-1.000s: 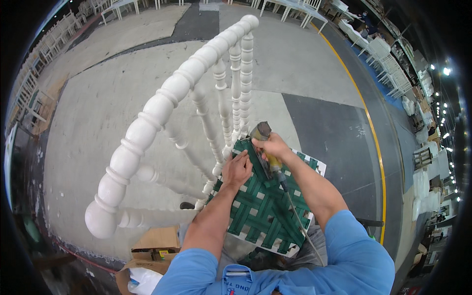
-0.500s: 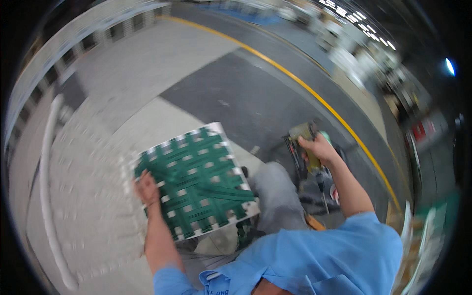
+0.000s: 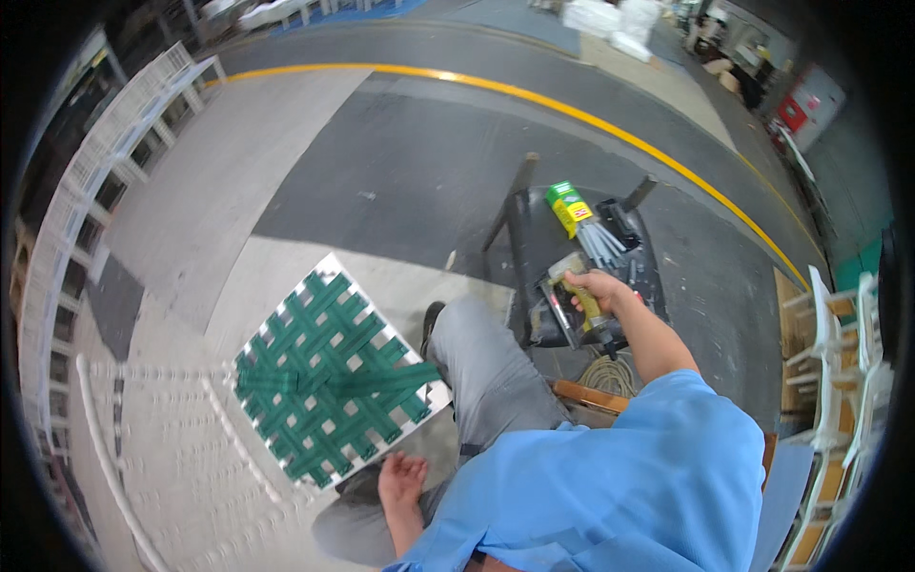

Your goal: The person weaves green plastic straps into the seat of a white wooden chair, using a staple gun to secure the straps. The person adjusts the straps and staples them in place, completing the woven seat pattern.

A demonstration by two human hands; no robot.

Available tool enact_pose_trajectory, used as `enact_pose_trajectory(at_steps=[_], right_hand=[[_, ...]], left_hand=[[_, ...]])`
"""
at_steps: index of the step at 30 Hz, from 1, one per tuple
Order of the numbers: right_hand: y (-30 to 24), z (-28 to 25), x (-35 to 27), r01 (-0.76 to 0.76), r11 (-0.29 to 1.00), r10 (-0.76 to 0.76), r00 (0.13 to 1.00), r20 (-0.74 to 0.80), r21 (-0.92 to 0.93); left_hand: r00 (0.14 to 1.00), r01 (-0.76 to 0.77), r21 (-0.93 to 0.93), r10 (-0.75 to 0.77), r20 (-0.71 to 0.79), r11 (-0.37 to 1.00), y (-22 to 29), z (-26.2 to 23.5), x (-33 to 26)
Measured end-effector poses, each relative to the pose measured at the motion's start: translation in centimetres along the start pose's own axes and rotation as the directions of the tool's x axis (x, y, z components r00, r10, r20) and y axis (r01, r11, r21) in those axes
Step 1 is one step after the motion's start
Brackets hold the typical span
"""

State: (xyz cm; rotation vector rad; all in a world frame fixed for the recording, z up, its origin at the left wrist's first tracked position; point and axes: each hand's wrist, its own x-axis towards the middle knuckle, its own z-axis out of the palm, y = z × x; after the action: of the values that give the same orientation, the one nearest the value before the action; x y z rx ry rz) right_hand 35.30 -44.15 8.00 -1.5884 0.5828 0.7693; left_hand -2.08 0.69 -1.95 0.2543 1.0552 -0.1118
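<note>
A white chair (image 3: pixel 217 419) with turned spindles lies in front of me on the left. Its seat is woven from green webbing straps (image 3: pixel 329 357), and one loose strap end lies across the weave to the right edge. My left hand (image 3: pixel 404 477) is just below the seat's near edge, fingers apart and slightly curled, holding nothing. In my right hand (image 3: pixel 596 289) is a yellowish staple gun (image 3: pixel 589 303), gripped by its handle over a black stool-like stand (image 3: pixel 524 257).
On the stand lie a green and yellow box (image 3: pixel 569 205) and several grey strips (image 3: pixel 602 243). A coiled hose (image 3: pixel 610 374) and a wooden bar (image 3: pixel 591 396) are below it. White furniture stands in rows at left (image 3: pixel 124 133) and right (image 3: pixel 824 362). A yellow line (image 3: pixel 515 91) crosses the floor.
My left hand has left the seat's left side and moved to its near edge. The seat appears more turned. My right hand still grips the staple gun, and my view has shifted.
</note>
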Motion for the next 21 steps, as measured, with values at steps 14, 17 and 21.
enact_pose_trajectory(at_steps=[14,17,21], right_hand=[[-2.0,13.2,-1.8,0.704,0.291,-0.855,0.495,0.153,-0.648],[1.1,23.6,-1.3,0.811,0.300,-0.684,0.550,0.479,-0.502],[7.0,32.7,4.1,0.708,-0.009,-0.164,0.696,0.699,-0.706]], left_hand=[[0.961,-0.260,-0.314,0.275,0.002,0.913,-0.6,4.0,6.1],[0.951,-0.306,-0.344,0.299,-0.075,0.888,-0.3,2.2,7.4],[0.877,-0.477,-0.284,0.470,-0.097,0.832,1.4,1.9,7.2]])
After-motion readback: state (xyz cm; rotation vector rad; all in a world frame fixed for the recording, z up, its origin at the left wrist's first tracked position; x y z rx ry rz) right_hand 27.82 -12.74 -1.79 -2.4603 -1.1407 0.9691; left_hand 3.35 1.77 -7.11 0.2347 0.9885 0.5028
